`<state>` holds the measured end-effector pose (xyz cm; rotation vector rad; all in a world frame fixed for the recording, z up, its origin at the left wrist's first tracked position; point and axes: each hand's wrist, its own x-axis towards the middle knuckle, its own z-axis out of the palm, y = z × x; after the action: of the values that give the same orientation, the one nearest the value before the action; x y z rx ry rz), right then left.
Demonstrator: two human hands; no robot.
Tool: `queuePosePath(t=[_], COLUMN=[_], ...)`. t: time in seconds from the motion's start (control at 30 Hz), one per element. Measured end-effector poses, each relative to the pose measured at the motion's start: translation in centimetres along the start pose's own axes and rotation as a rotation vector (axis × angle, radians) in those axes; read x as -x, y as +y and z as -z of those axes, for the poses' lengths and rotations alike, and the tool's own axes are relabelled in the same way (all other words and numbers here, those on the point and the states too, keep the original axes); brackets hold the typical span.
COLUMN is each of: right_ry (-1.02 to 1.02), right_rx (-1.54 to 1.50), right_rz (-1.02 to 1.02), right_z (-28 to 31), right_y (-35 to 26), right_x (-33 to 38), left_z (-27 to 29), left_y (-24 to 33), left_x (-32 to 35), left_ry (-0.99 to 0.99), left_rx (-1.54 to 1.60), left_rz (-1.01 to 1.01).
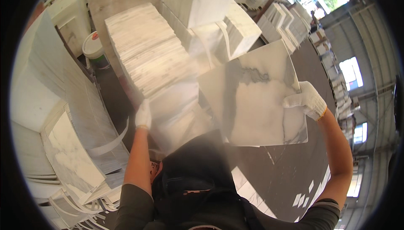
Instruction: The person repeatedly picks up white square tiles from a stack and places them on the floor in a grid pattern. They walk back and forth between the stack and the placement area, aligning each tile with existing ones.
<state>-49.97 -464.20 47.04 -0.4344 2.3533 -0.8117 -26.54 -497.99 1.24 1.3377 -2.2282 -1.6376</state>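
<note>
White work gloves cover both my hands. On the right side, my right hand (309,100) grips the right edge of a square white marble tile (265,99) with grey veins. Its thumb lies across the tile's face. My left hand (143,116) touches the left edge of a pale tile (174,108) at the near end of a long row of tiles (143,49) standing on edge. The fingers of that hand are partly hidden and blurred, so their grip is unclear. A hazy patch blurs the middle of the view.
Large white stone blocks (198,3) stand beyond the row. To the left are a white bucket (93,45), tall pale slabs (46,74) and a loose white strap (111,146). Dark floor (269,167) lies at right, with stacked tiles (280,17) farther back.
</note>
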Motion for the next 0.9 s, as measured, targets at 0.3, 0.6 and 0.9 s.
queuePosePath(t=[0.3,0.6,0.9], right_ry=[0.241,0.564,0.853], right_rx=[-0.497,-0.779,-1.028], right_rz=[-0.385,-0.523,-0.509], right_z=[-1.5,-2.4,-6.9], right_y=[20.8,43.1,64.1], right_x=[12.0,27.1,39.9], left_z=[1.2,-4.5,-20.2], left_y=[1.8,-4.3,1.7], left_x=[3.0,12.7,21.5], left_ry=[0.084,-0.174,-0.305], left_rx=[0.363,0.343,0.180], left_rz=[0.104,0.234,0.183])
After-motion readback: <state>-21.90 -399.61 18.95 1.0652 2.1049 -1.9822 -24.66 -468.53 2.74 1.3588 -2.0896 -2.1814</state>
